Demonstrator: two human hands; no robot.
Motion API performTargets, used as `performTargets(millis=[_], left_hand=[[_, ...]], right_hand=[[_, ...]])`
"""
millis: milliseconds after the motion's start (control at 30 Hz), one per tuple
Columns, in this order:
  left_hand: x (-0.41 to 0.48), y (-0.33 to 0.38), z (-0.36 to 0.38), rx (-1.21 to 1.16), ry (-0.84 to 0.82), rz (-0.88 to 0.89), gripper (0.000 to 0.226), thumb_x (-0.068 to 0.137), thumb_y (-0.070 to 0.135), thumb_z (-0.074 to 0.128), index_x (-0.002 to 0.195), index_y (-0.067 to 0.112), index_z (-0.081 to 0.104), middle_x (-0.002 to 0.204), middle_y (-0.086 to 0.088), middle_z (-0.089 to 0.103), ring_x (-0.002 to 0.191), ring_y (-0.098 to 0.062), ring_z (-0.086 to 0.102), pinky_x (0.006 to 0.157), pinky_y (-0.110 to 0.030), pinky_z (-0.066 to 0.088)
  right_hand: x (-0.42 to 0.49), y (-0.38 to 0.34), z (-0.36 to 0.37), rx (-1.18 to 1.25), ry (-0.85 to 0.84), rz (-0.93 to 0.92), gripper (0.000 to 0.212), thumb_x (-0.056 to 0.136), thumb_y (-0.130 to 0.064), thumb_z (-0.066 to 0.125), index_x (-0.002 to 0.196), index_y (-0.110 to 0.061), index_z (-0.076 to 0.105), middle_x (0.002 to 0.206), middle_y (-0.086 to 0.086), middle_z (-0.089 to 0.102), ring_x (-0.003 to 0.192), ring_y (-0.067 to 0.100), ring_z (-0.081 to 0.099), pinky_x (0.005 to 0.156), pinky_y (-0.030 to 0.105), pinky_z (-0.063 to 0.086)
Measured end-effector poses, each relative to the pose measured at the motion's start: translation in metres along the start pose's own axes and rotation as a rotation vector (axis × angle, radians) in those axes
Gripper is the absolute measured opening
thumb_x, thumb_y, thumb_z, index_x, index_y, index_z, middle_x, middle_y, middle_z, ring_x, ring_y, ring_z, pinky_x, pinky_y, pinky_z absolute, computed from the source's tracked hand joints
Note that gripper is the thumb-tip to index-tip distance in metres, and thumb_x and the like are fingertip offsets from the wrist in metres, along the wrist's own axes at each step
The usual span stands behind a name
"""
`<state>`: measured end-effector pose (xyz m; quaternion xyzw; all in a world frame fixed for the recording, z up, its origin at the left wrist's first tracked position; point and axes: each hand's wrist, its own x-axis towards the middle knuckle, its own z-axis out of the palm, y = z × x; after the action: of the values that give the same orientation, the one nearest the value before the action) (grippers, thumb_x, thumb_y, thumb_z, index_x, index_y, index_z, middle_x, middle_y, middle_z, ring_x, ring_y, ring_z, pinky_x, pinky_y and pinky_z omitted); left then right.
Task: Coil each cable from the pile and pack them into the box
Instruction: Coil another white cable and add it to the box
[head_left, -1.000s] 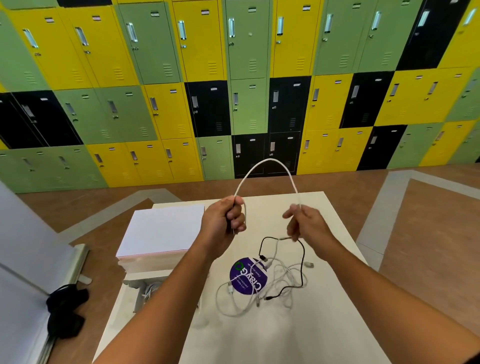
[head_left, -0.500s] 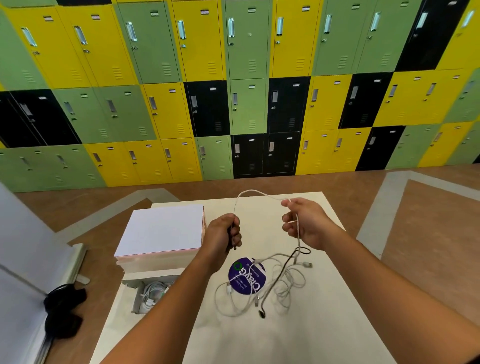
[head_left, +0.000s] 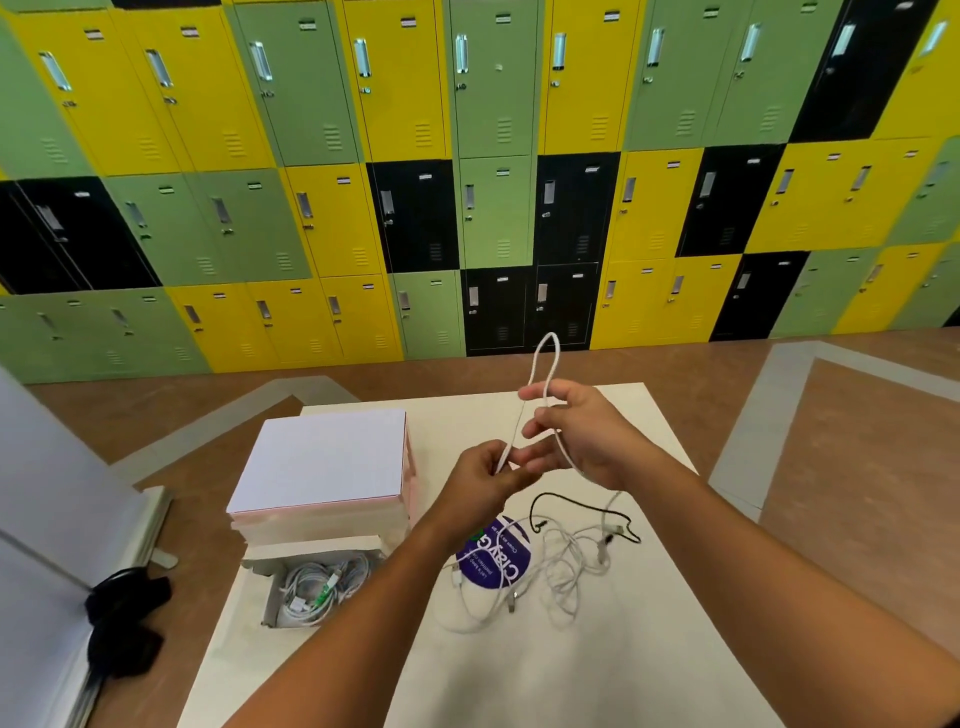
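**Two hands meet; the arch becomes a loop**

Leftmost, the box (head_left: 270, 597) already holds coiled cables. The left hand (head_left: 480, 480) pinches the white cable (head_left: 551, 335) low down. The right hand (head_left: 587, 436), well apart from it a moment ago, now sits just beside it, fingers curled round the strand. That narrows the wide arch: the first coil turn, I judge. Its tail trails into the pile (head_left: 561, 566).

Bright, even light fills the frame. Shadows under the cables (head_left: 561, 566) on the table (head_left: 597, 675) are faint and soft. Metal handles (head_left: 461, 52) on the lockers (head_left: 493, 218) along the top catch pale glare. The wide lens bows the lockers toward the left and right edges, where detail softens.
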<state>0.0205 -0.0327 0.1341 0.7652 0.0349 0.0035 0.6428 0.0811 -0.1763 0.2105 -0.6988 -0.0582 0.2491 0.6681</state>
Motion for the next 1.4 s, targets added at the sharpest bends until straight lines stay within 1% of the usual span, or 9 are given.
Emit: performTargets(millis=[233, 467, 567, 667, 800, 867, 967, 1067, 1400], left_hand=[[-0.002, -0.003, 0.006, -0.002, 0.001, -0.039, 0.019, 0.099, 0.022, 0.06, 0.093, 0.006, 0.067, 0.064, 0.0, 0.049, 0.056, -0.012, 0.042, 0.053, -0.024, 0.039], [0.0, -0.001, -0.013, -0.542, 0.05, -0.281, 0.043, 0.107, 0.03, 0.031, 0.074, 0.013, 0.053, 0.054, 0.006, 0.028, 0.046, -0.009, 0.018, 0.046, -0.024, 0.016], [0.0, -0.001, -0.019, -0.566, 0.069, -0.277, 0.038, 0.108, 0.027, 0.032, 0.074, 0.016, 0.047, 0.057, 0.005, 0.027, 0.046, -0.009, 0.017, 0.047, -0.025, 0.013], [0.0, 0.001, -0.018, -0.506, 0.05, -0.248, 0.038, 0.108, 0.027, 0.033, 0.074, 0.016, 0.046, 0.058, 0.004, 0.026, 0.047, -0.009, 0.018, 0.045, -0.024, 0.015], [0.0, 0.007, -0.011, -0.443, -0.054, -0.221, 0.04, 0.108, 0.028, 0.035, 0.074, 0.015, 0.049, 0.058, 0.004, 0.024, 0.049, -0.01, 0.017, 0.046, -0.024, 0.013], [0.0, 0.01, -0.007, -0.422, -0.1, -0.199, 0.039, 0.108, 0.028, 0.037, 0.076, 0.013, 0.054, 0.058, 0.005, 0.021, 0.05, -0.01, 0.015, 0.048, -0.025, 0.012], [0.0, 0.011, -0.005, -0.459, -0.111, -0.181, 0.038, 0.108, 0.028, 0.038, 0.083, 0.01, 0.06, 0.057, 0.005, 0.022, 0.051, -0.01, 0.016, 0.047, -0.024, 0.015], [-0.001, 0.01, -0.006, -0.513, -0.087, -0.177, 0.036, 0.107, 0.027, 0.04, 0.084, 0.009, 0.061, 0.059, 0.001, 0.024, 0.053, -0.012, 0.022, 0.051, -0.025, 0.024], [-0.004, 0.019, -0.012, -0.617, -0.207, -0.093, 0.029, 0.106, 0.014, 0.039, 0.088, 0.008, 0.061, 0.068, -0.002, 0.047, 0.058, -0.014, 0.044, 0.06, -0.025, 0.042]], right_hand=[[0.001, 0.002, 0.001, -0.389, -0.034, -0.171, 0.022, 0.104, -0.015, 0.048, 0.112, -0.02, 0.068, 0.07, 0.007, 0.067, 0.049, 0.015, 0.056, 0.045, 0.024, 0.043], [0.014, 0.012, -0.023, -0.508, 0.257, -0.113, 0.037, 0.105, -0.034, 0.045, 0.09, -0.014, 0.071, 0.065, 0.0, 0.056, 0.056, 0.011, 0.047, 0.054, 0.025, 0.036], [0.021, 0.024, -0.038, -0.636, 0.43, -0.049, 0.027, 0.1, -0.022, 0.044, 0.097, -0.007, 0.067, 0.089, 0.008, 0.069, 0.08, 0.027, 0.066, 0.068, 0.037, 0.051], [0.018, 0.025, -0.034, -0.825, 0.54, 0.041, 0.033, 0.101, -0.02, 0.049, 0.13, -0.006, 0.05, 0.133, 0.013, 0.051, 0.115, 0.035, 0.057, 0.077, 0.036, 0.044], [0.012, 0.026, -0.021, -0.93, 0.424, -0.355, 0.054, 0.099, -0.019, 0.056, 0.15, -0.019, 0.037, 0.153, 0.002, 0.036, 0.138, 0.024, 0.037, 0.103, 0.036, 0.038], [0.012, 0.027, -0.015, -0.934, 0.192, -0.517, 0.043, 0.1, -0.018, 0.055, 0.143, -0.021, 0.051, 0.146, -0.004, 0.047, 0.135, 0.015, 0.041, 0.106, 0.027, 0.032], [0.011, 0.024, -0.008, -0.951, -0.049, -0.421, 0.026, 0.103, -0.021, 0.049, 0.118, -0.021, 0.07, 0.118, -0.005, 0.068, 0.109, 0.012, 0.06, 0.092, 0.029, 0.047], [0.014, 0.017, -0.007, -0.96, -0.017, -0.461, 0.023, 0.101, -0.021, 0.052, 0.103, -0.016, 0.074, 0.099, -0.002, 0.068, 0.093, 0.014, 0.06, 0.082, 0.033, 0.049], [0.019, 0.007, -0.005, -0.767, 0.092, -0.636, 0.018, 0.099, -0.017, 0.057, 0.095, -0.015, 0.075, 0.088, -0.01, 0.062, 0.083, 0.002, 0.057, 0.071, 0.012, 0.04]])
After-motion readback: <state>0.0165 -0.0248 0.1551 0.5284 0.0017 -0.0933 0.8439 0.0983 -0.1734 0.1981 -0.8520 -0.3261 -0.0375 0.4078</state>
